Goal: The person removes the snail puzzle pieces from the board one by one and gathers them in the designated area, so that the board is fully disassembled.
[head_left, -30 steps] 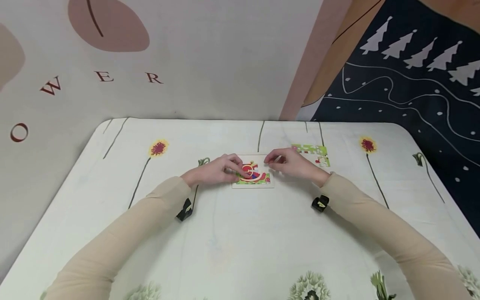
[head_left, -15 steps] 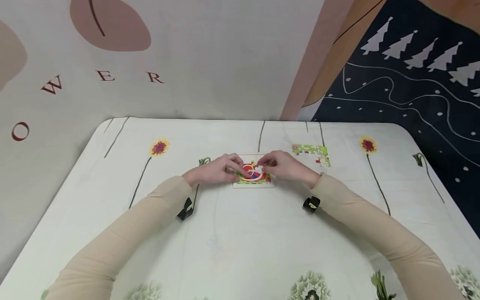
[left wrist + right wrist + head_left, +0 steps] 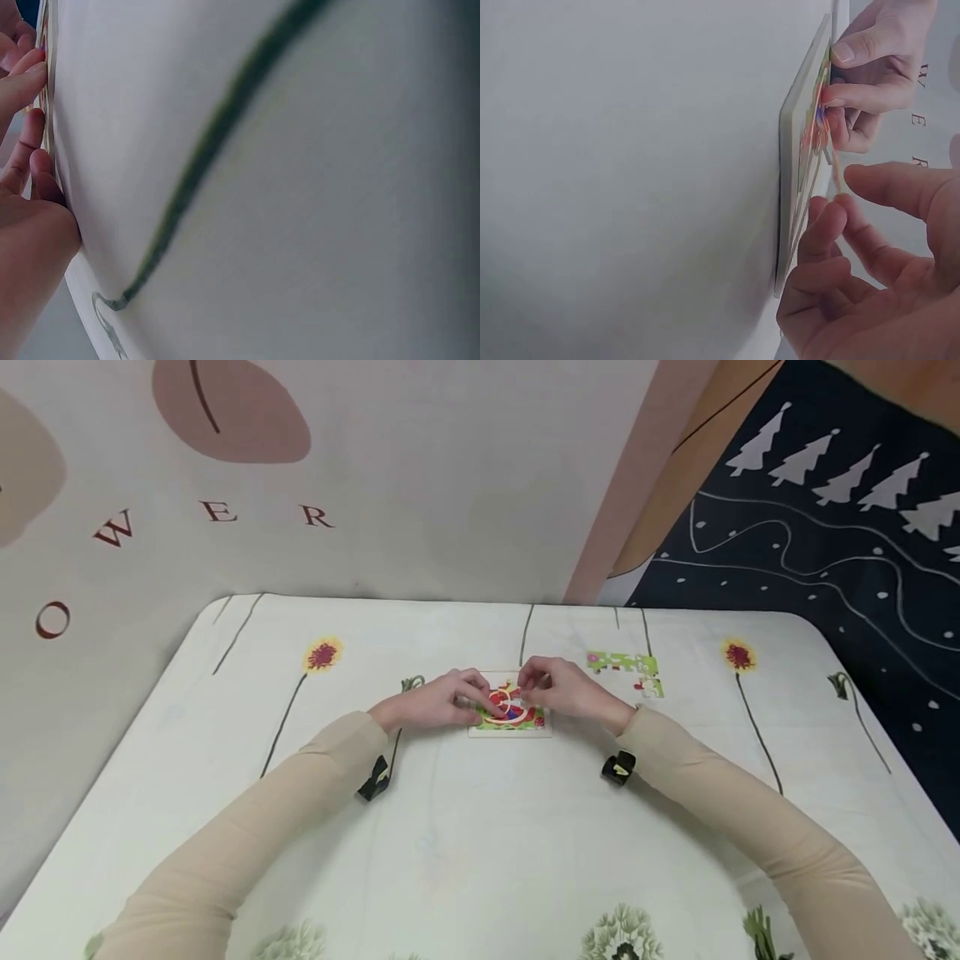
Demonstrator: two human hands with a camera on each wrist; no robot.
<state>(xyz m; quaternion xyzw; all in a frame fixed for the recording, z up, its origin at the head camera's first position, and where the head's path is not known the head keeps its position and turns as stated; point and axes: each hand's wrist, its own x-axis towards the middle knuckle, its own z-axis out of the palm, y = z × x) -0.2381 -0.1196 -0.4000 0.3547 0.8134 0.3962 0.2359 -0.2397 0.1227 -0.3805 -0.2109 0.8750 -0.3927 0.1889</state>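
Note:
A small jigsaw puzzle board (image 3: 517,734) with a pale border lies at mid-table, its picture part filled with red, white, blue and green pieces. My left hand (image 3: 442,700) rests at the board's left side, fingertips touching the pieces. In the right wrist view, my right hand (image 3: 885,247) pinches a thin puzzle piece (image 3: 837,169) between thumb and fingers, tilted up close over the assembled part. The head view has my right hand over the board's upper right, its fingers partly hiding the pieces there. My left fingers (image 3: 22,90) reach the board's edge in the left wrist view.
Several joined or adjoining green puzzle pieces (image 3: 622,662) lie behind and right of the board. A white cloth (image 3: 450,827) printed with flowers covers the table. A printed fabric wall (image 3: 450,485) rises behind the far edge.
My right hand has moved left from the board's right side to over its upper right part, carrying the puzzle piece. My left hand has stayed in place.

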